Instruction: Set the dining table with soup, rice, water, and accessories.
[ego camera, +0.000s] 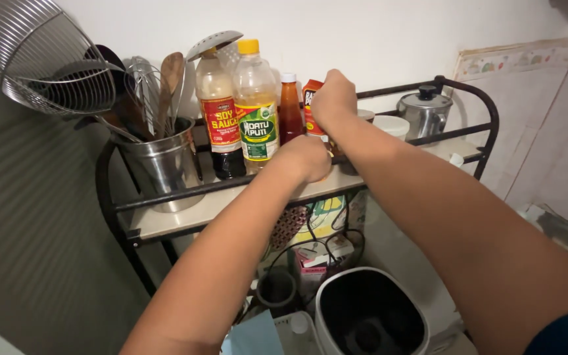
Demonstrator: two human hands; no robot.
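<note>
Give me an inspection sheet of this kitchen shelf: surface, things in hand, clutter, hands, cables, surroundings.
Surface: pale shelf board in a black metal rack.
Job's things: orange packet under the right hand; what the left hand touches is hidden.
Clutter: dark sauce bottle, yellow-capped clear bottle, small red bottle, steel utensil holder with whisk and wooden spoon, small metal pot, white lids.
Hands: right hand closed at the packet's top; left hand fisted at the shelf's front edge.
Cables: black cords looping below the shelf.
Surroundings: white wall, tiled corner, wire strainer hanging, white-rimmed cooker below.
</note>
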